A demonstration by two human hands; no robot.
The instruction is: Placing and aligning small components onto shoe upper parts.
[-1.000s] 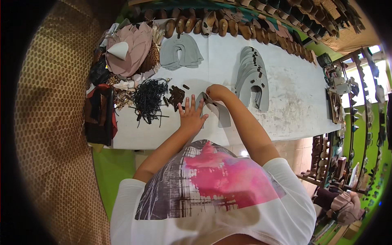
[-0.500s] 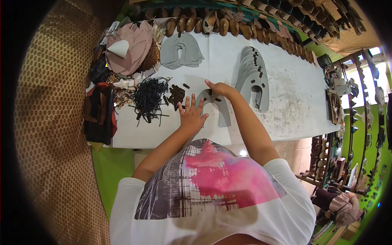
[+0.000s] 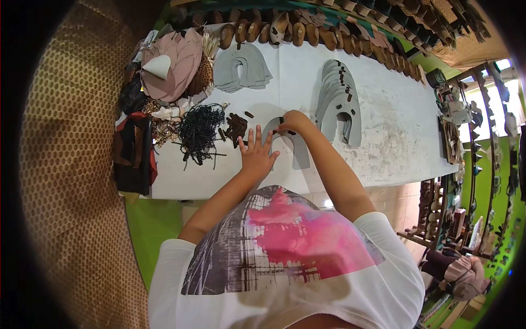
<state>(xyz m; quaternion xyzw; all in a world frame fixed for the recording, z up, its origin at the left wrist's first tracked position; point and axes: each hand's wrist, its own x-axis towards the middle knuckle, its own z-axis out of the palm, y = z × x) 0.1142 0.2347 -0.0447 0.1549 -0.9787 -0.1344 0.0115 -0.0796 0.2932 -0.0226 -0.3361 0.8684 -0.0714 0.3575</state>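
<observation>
A grey U-shaped cut piece (image 3: 301,152) lies on the white table in front of me, its curve away from me. Flat on its left leg rests my left hand (image 3: 255,154), open with fingers spread. My right hand (image 3: 294,122) is over the curve, fingers bent down and together; what they pinch, if anything, is hidden. Short dark brown strips sit on the curve, one at the right hand's fingertips. Left of the piece is a small heap of loose brown strips (image 3: 236,127). To the right, overlapping grey U-pieces (image 3: 329,104) carry similar brown strips.
Another stack of grey U-pieces (image 3: 226,71) lies farther back. A tangle of black beaded strings (image 3: 198,131) and pinkish cut pieces (image 3: 186,60) crowd the left side. Brown shoe forms (image 3: 298,34) line the far edge. Racks (image 3: 476,126) stand at right.
My right hand has turned down, its thumb and fingers coming in onto the grey piece's curve from a raised-thumb pose. My left hand has stayed in place.
</observation>
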